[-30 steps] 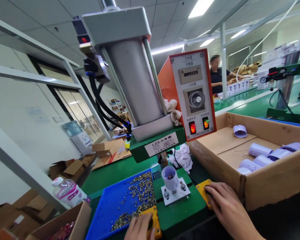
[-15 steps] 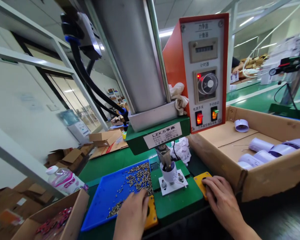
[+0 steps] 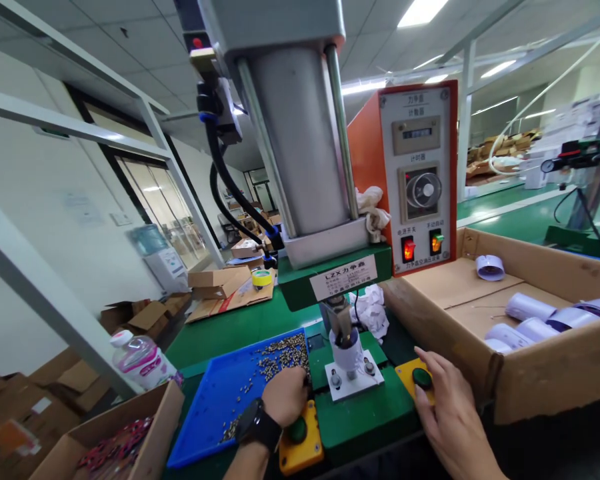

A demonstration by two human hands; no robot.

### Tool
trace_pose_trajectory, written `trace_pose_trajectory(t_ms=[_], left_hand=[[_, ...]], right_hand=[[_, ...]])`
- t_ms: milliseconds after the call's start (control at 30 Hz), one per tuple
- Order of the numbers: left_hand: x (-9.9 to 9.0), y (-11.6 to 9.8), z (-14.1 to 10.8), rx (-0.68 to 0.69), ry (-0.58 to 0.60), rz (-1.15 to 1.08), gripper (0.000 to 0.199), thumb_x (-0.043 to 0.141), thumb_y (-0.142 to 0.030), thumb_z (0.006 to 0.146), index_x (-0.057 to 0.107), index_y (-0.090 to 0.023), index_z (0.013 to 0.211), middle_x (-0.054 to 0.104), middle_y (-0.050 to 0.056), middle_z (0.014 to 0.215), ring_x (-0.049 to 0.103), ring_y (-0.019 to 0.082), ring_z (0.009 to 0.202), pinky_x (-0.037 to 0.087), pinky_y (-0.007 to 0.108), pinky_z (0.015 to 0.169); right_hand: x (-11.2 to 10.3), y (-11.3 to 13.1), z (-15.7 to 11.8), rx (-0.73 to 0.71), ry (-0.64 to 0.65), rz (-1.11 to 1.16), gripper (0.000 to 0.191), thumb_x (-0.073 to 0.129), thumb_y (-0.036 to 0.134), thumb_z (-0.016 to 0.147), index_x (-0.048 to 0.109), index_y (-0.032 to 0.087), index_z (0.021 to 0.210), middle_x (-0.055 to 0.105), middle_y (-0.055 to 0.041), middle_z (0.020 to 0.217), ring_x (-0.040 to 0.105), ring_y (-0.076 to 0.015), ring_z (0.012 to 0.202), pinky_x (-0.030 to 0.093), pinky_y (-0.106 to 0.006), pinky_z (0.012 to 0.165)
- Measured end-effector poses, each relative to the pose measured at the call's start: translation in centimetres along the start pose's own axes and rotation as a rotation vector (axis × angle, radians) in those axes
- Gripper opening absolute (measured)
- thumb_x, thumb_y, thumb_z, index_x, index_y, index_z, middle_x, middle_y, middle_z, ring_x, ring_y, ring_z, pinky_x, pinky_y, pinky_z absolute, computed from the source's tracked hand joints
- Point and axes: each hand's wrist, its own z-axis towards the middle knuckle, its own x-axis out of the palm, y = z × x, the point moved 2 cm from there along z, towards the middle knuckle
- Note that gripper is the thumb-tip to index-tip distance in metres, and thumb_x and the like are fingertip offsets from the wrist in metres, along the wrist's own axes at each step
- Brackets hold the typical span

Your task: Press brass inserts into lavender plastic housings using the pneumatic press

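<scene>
My left hand [image 3: 286, 395], with a dark watch on its wrist, reaches over the right edge of the blue tray [image 3: 195, 413], by the small metal parts [image 3: 285, 350]; its fingertips are hidden. Below it lies a yellow button box [image 3: 303, 450] with a green button. My right hand [image 3: 447, 403] is open, its fingers apart, beside the right yellow button box [image 3: 405, 375], and holds nothing. Between the hands, a white cylindrical piece [image 3: 347, 353] stands upright on the white plate [image 3: 354, 385], under the tool of the press [image 3: 335, 283].
An orange control box [image 3: 420, 180] stands behind the press. At right, a cardboard box [image 3: 545, 380] holds several white rings [image 3: 530, 307]. A bottle [image 3: 143, 360] and a cardboard box of red items [image 3: 115, 447] are at left. Crumpled paper [image 3: 373, 313] lies behind the press.
My left hand has left its button box and moved up and right towards the metal parts. My right hand has come off its button, which now shows. The head view has shifted.
</scene>
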Motion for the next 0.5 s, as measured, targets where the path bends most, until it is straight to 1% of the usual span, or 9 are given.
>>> trace_pose_trajectory(t_ms=[67, 133, 200, 267, 300, 333, 400, 467, 500], left_hand=[[-0.2, 0.4, 0.0, 0.038, 0.027, -0.040, 0.019, 0.053, -0.018, 0.077, 0.071, -0.021, 0.079, 0.075, 0.005, 0.088, 0.069, 0.018, 0.087, 0.046, 0.024, 0.071], [-0.3, 0.7, 0.2, 0.070, 0.051, -0.072, 0.015, 0.057, -0.020, 0.075, 0.072, -0.022, 0.076, 0.075, 0.002, 0.085, 0.068, 0.016, 0.082, 0.044, 0.021, 0.067], [-0.3, 1.0, 0.4, 0.069, 0.065, -0.088, 0.011, 0.061, -0.019, 0.071, 0.071, -0.021, 0.072, 0.074, 0.001, 0.079, 0.067, 0.015, 0.077, 0.042, 0.020, 0.062], [-0.3, 1.2, 0.7, 0.046, 0.060, -0.095, 0.008, 0.064, -0.018, 0.069, 0.070, -0.020, 0.066, 0.073, 0.001, 0.073, 0.066, 0.015, 0.074, 0.040, 0.020, 0.059], [-0.2, 1.2, 0.7, 0.029, 0.043, -0.098, 0.008, 0.064, -0.017, 0.069, 0.070, -0.020, 0.065, 0.073, 0.001, 0.073, 0.066, 0.015, 0.074, 0.039, 0.021, 0.059], [-0.2, 1.3, 0.7, 0.010, 0.016, -0.101, 0.009, 0.063, -0.017, 0.071, 0.070, -0.020, 0.066, 0.073, 0.001, 0.074, 0.066, 0.015, 0.075, 0.039, 0.021, 0.061], [-0.2, 1.3, 0.6, -0.027, -0.057, -0.115, 0.012, 0.058, -0.016, 0.076, 0.070, -0.019, 0.073, 0.074, 0.002, 0.080, 0.065, 0.015, 0.080, 0.039, 0.021, 0.066], [0.0, 1.3, 0.3, -0.058, -0.127, -0.137, 0.015, 0.054, -0.017, 0.082, 0.069, -0.019, 0.080, 0.074, 0.003, 0.087, 0.065, 0.014, 0.085, 0.039, 0.021, 0.071], [0.1, 1.2, 0.2, -0.071, -0.152, -0.147, 0.016, 0.053, -0.018, 0.084, 0.068, -0.020, 0.082, 0.074, 0.003, 0.089, 0.065, 0.014, 0.086, 0.039, 0.022, 0.071]], right_hand=[[0.1, 1.6, 0.8, 0.036, 0.040, 0.140, 0.047, 0.043, 0.027, 0.092, 0.034, 0.027, 0.138, 0.049, -0.0114, 0.128, 0.050, -0.0288, 0.118, 0.042, -0.054, 0.099], [0.7, 3.4, 2.0, 0.074, 0.124, 0.313, 0.052, 0.046, 0.028, 0.091, 0.030, 0.028, 0.140, 0.045, -0.0105, 0.135, 0.047, -0.0272, 0.124, 0.040, -0.051, 0.103], [1.5, 5.3, 3.8, 0.104, 0.222, 0.478, 0.061, 0.052, 0.029, 0.088, 0.025, 0.028, 0.142, 0.042, -0.0103, 0.141, 0.043, -0.0270, 0.130, 0.038, -0.050, 0.106], [2.4, 6.9, 5.8, 0.130, 0.346, 0.666, 0.069, 0.056, 0.029, 0.085, 0.021, 0.028, 0.144, 0.046, -0.0108, 0.139, 0.047, -0.0263, 0.126, 0.040, -0.048, 0.105], [2.8, 7.6, 6.6, 0.145, 0.391, 0.773, 0.072, 0.058, 0.029, 0.084, 0.020, 0.027, 0.145, 0.050, -0.0107, 0.135, 0.052, -0.0251, 0.121, 0.043, -0.046, 0.102], [3.2, 8.1, 7.2, 0.163, 0.404, 0.872, 0.074, 0.059, 0.029, 0.083, 0.019, 0.028, 0.145, 0.053, -0.0100, 0.131, 0.056, -0.0237, 0.116, 0.045, -0.044, 0.100], [3.5, 8.7, 7.6, 0.200, 0.330, 0.988, 0.075, 0.061, 0.029, 0.083, 0.018, 0.029, 0.144, 0.056, -0.0087, 0.127, 0.059, -0.0219, 0.112, 0.046, -0.041, 0.099], [3.5, 8.8, 6.6, 0.222, 0.197, 0.961, 0.075, 0.063, 0.029, 0.082, 0.021, 0.030, 0.144, 0.054, -0.0086, 0.131, 0.056, -0.0225, 0.118, 0.043, -0.042, 0.102], [3.4, 8.9, 5.6, 0.217, 0.155, 0.919, 0.074, 0.063, 0.029, 0.082, 0.022, 0.030, 0.143, 0.053, -0.0089, 0.132, 0.054, -0.0231, 0.121, 0.043, -0.042, 0.104]])
